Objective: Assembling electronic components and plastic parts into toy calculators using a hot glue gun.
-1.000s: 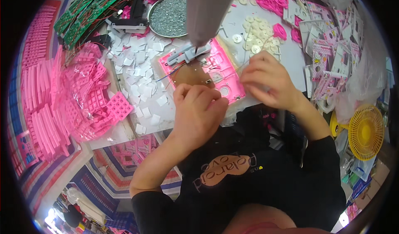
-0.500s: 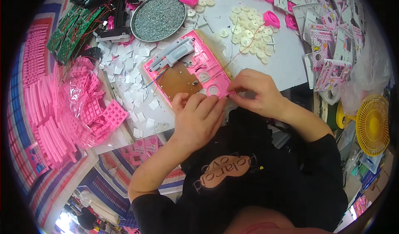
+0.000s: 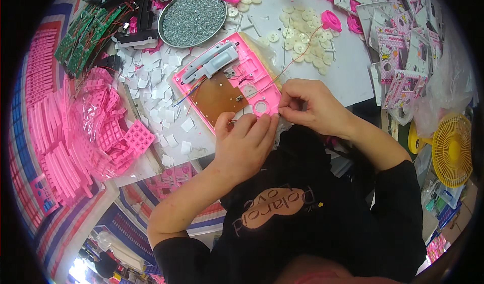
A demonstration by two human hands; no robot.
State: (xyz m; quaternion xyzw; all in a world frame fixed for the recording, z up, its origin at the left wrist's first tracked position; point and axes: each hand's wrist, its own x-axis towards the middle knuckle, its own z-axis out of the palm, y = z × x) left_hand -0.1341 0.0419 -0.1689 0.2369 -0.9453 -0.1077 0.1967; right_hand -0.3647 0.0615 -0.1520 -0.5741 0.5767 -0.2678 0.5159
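Note:
A pink plastic toy casing [image 3: 267, 93] lies open side up at the front of the table, tilted in view. Inside it are a brown circuit board [image 3: 219, 100], a grey plastic part [image 3: 214, 62] with a raised block, a pale disc [image 3: 250, 91] and thin wires. My left hand [image 3: 244, 145] grips the casing's near edge, its fingers curled over the rim and the board's lower end. At the near right corner, my right hand [image 3: 312, 107] is closed in a pinch against the casing. Whatever lies between its fingertips is hidden.
Behind the casing stands a round metal pan [image 3: 192, 19] of screws. White discs [image 3: 305, 37] lie to its right, printed panels [image 3: 398, 57] farther right. White paper squares [image 3: 161, 90], bagged pink parts [image 3: 108, 128] and green circuit boards [image 3: 88, 37] occupy the left. A yellow fan [image 3: 452, 150] stands right.
My right hand has shifted slightly, its fingers closing tighter at the casing's corner. A small pink piece seen at those fingertips is now out of sight. The left hand keeps its hold.

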